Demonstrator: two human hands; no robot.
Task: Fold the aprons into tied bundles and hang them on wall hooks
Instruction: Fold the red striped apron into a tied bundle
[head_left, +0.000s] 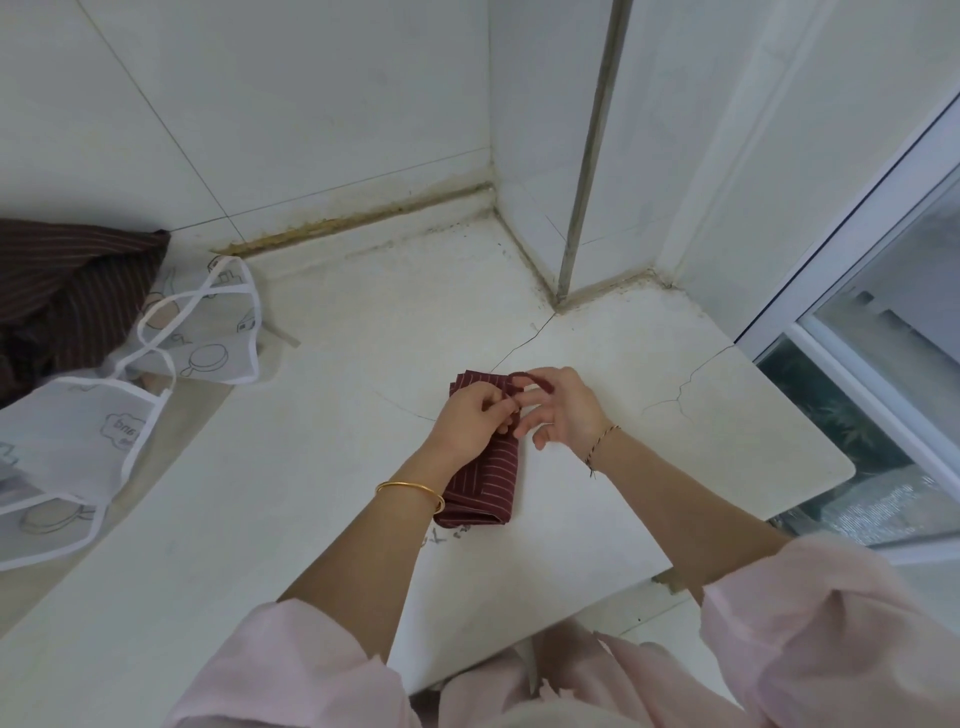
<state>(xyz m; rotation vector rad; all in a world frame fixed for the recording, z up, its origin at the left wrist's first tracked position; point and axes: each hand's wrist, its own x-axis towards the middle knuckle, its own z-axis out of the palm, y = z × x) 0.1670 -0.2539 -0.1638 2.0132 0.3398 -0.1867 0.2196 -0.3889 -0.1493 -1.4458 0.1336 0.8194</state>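
Pink sleeves (810, 634) frame the folded red apron (483, 486) on the counter (597, 499): left hand (467, 418) pinches its strap (531, 379), right hand (563, 410) hooks it, lower fingers spread; knot apparently unfinished, hanging pending, clear aprons (202, 327) unfolded.

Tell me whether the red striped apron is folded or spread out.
Folded: the red striped apron lies as a compact bundle on the counter.

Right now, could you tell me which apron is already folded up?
The dark red striped apron, folded compact under the left hand and right hand. The white printed aprons and the brown striped apron lie loose at the left.
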